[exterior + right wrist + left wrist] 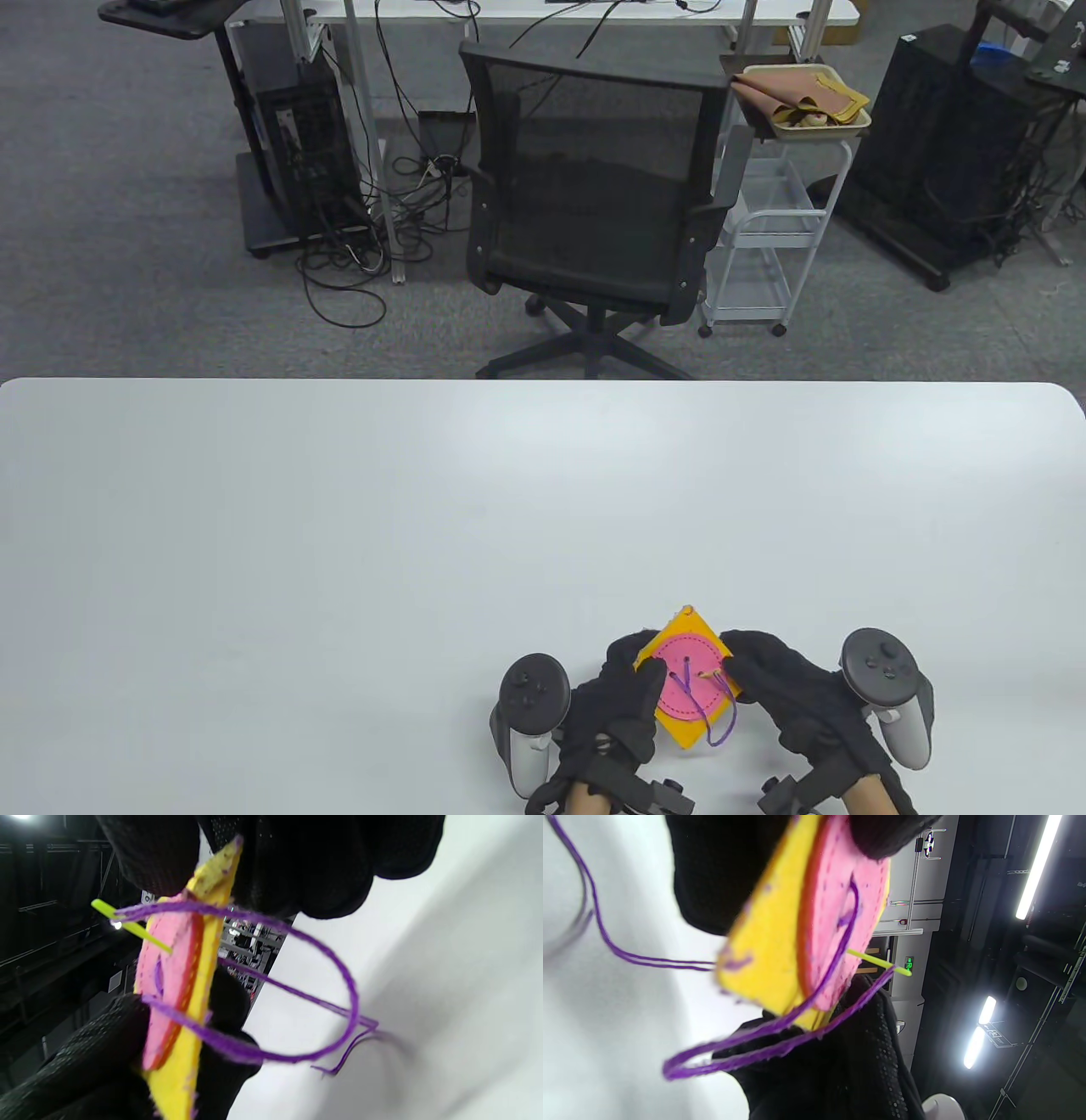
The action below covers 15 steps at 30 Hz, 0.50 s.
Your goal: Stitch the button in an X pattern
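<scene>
A white table (339, 526) with rounded far corners fills the near half of the table view. Beyond it lies grey carpet (110, 255), where a black mesh office chair (594, 204) on castors faces the table. To its right stands a white wheeled cart (776, 238) carrying a tray of brown cloth (806, 102). Black computer towers (297, 153) and loose cables (373, 255) sit left of the chair, and a dark cabinet (942, 144) stands at far right. The left wrist view shows long ceiling lights (1035, 866).
</scene>
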### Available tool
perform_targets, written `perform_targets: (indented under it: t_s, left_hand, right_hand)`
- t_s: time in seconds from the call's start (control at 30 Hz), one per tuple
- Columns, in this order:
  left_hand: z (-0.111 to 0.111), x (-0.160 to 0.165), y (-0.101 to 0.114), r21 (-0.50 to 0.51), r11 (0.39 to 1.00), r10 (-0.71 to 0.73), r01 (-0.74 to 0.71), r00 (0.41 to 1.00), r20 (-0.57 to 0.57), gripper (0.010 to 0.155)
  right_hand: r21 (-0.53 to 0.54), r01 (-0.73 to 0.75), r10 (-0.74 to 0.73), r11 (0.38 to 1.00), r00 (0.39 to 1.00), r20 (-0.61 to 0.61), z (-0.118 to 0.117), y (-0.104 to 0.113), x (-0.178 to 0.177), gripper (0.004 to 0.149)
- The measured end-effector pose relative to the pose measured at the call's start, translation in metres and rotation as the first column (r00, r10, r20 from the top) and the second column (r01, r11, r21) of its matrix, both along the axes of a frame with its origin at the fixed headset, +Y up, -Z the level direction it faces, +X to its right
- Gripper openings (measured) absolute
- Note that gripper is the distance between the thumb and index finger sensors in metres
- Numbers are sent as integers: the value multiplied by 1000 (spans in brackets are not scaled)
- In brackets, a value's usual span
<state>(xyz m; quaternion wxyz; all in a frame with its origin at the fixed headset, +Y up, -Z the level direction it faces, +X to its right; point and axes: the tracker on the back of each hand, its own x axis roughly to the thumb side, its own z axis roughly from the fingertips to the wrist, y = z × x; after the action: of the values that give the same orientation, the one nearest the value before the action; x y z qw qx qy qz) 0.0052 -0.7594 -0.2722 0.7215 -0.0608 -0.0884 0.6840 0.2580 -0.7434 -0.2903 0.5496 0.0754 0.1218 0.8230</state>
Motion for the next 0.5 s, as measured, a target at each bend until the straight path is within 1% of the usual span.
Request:
perform_targets:
  t_s: [0.07, 0.23, 0.33, 0.4, 0.5]
  left_hand:
    - [1, 0, -1, -11, 1000, -5, 5, 1000, -2, 44]
    - [0, -2, -1, -26, 999, 40, -39, 999, 26, 49]
    - [0, -10, 2, -3, 997, 79, -79, 997, 3, 56]
    - [0, -16, 4, 17, 994, 105, -104, 994, -38, 58]
    - [1, -21, 4, 25, 992, 123, -121, 988, -88, 54]
  right_hand:
    - [5, 23, -23, 1000, 1000, 5, 0, -1, -2, 44]
    - [14, 91, -91, 996, 995, 28, 0, -1, -1, 41]
    - [11, 173, -173, 985, 983, 53, 1, 0, 1, 41]
    - [10, 225, -225, 974, 972, 66, 2, 1, 2, 41]
    - [8, 279, -279, 960, 957, 74, 4, 3, 2, 41]
